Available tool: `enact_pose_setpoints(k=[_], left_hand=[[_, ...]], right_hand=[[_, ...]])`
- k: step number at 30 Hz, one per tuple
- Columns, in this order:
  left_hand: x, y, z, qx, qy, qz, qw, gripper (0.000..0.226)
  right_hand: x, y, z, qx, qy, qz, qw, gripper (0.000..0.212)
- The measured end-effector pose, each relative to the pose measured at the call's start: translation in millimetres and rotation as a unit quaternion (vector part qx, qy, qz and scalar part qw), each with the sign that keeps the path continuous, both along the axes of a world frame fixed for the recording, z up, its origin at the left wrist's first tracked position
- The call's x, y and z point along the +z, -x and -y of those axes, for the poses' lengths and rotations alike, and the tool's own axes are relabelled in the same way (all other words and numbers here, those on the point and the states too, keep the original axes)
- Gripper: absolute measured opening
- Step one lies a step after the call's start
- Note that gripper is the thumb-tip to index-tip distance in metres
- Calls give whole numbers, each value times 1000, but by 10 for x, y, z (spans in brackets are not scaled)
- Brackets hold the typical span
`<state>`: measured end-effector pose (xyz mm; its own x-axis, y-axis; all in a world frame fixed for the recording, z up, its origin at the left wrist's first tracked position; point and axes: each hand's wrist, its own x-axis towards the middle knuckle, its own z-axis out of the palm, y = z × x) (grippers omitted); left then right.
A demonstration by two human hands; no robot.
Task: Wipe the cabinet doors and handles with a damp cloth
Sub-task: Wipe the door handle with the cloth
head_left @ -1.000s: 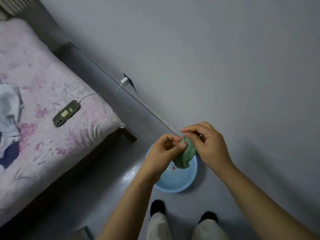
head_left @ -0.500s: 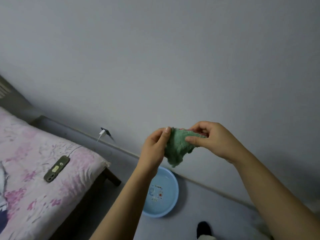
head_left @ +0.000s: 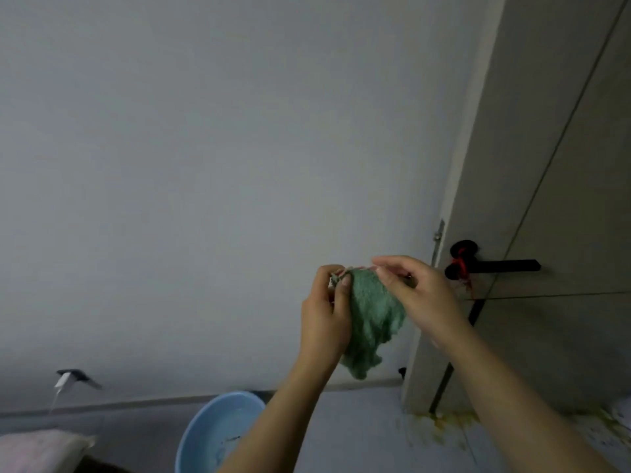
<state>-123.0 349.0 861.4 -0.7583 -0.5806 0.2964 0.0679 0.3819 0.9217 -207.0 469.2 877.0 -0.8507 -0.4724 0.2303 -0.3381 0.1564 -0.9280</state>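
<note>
Both hands were raised close together at chest height. The left hand (head_left: 324, 312) pinched the upper left edge of the green cloth (head_left: 370, 322) between thumb and fingers; the right hand (head_left: 420, 295) pinched its upper right edge. The cloth hung crumpled between them, its lower edge free in the air, touching nothing else. Below, a blue basin (head_left: 205, 435) stood on the floor near the wall's base, its right rim hidden behind the left forearm. A bed corner (head_left: 41, 448) showed at lower left. Farther off, a plug (head_left: 63, 380) sat in the grey wall (head_left: 222, 148). On the right, the door (head_left: 563, 199) stood with its edge just behind the right hand, its black handle (head_left: 495, 266) apart from the cloth.
</note>
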Motion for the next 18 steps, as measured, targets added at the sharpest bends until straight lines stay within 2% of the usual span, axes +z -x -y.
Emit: enact_pose_setpoints(k=[2, 5, 8, 9, 10, 12, 14, 16, 18], left_hand=[[28, 200, -351, -16, -39, 0, 999, 13], [-24, 519, -788, -21, -115, 5, 993, 17], [-117, 888, -1279, -6, -152, 3, 988, 22], [-152, 996, -1442, 5, -151, -3, 989, 23], [-196, 1093, -1586, 19, -147, -6, 989, 22], [-280, 1259, -1831, 45, -141, -1, 989, 22], [-355, 1378, -2015, 49, -172, 21, 984, 20], [-463, 1470, -2111, 35, -249, 55, 966, 18], [-553, 1555, -2138, -8, -339, 85, 937, 25]], right_hand=[[-73, 146, -357, 33, 25, 107, 993, 20], [-185, 353, -807, 39, 115, 246, 962, 37], [-277, 629, -1243, 10, 104, 325, 940, 71], [-310, 713, -1370, 3, 76, 327, 942, 77], [-348, 797, -1485, -3, 51, 324, 945, 74], [-437, 949, -1659, -18, 37, 322, 946, 51], [-532, 1056, -1774, -43, 36, 287, 956, 30], [-625, 1150, -1855, -70, 12, 185, 980, 22], [-671, 1232, -1903, -95, -15, 69, 993, 22]])
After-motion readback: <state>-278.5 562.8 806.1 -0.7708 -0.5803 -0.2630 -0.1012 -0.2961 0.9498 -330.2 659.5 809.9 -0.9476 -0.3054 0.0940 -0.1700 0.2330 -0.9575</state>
